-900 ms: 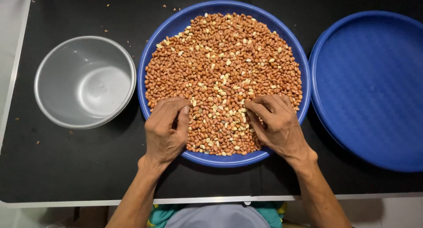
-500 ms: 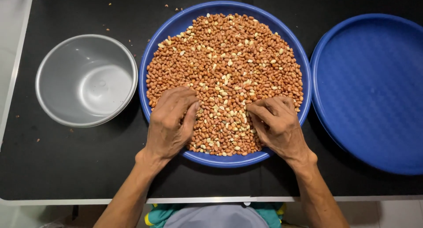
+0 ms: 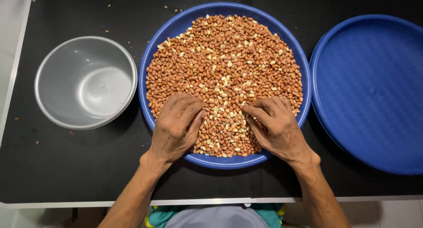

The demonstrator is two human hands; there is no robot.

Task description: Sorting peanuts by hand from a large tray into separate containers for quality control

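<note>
Looking down from my head camera: my left hand [image 3: 176, 124] lies knuckles-up on the peanuts [image 3: 224, 74], fingers curled into the pile, and whether it has any pinched I cannot tell. My right hand [image 3: 275, 124] sits beside it, fingertips drawn together in the nuts, maybe nipping a few, though that is hidden. The peanuts fill the blue tray [image 3: 152, 65] in the middle of the black table [image 3: 66, 166]. I judge I'm mid-sort, picking through; next calls for a fine pinch and a lift. A metal bowl [image 3: 86, 82] waits left, an empty blue tray [image 3: 370, 91] right.
</note>
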